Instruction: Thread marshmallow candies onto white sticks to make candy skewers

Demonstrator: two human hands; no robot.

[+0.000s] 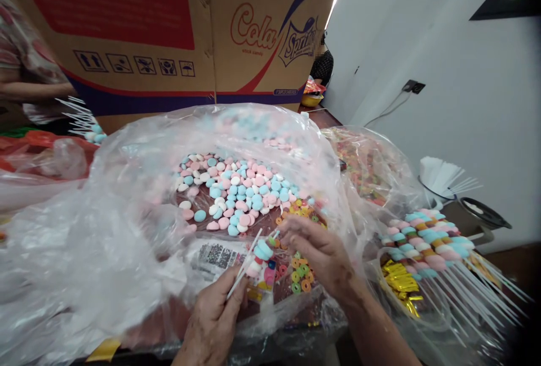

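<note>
My left hand (215,321) is closed on a thin white stick (247,259) that carries a few candies, blue, white and pink, near its top (262,253). Just to the right, my right hand (321,253) has its fingers curled in a pinch at the stick's tip; what the fingers hold is too small to make out. Both hands work over a wide clear plastic bag (105,230) holding a heap of pink, blue and white round candies (236,191). Small coloured ring candies (300,278) lie under my right hand.
Finished candy skewers (426,242) are piled at the right over gold wrappers (399,284). A second bag of orange sweets (367,168) lies behind them. A large Cola carton (169,33) stands at the back. Another person (25,67) is at far left, one more (323,64) far back.
</note>
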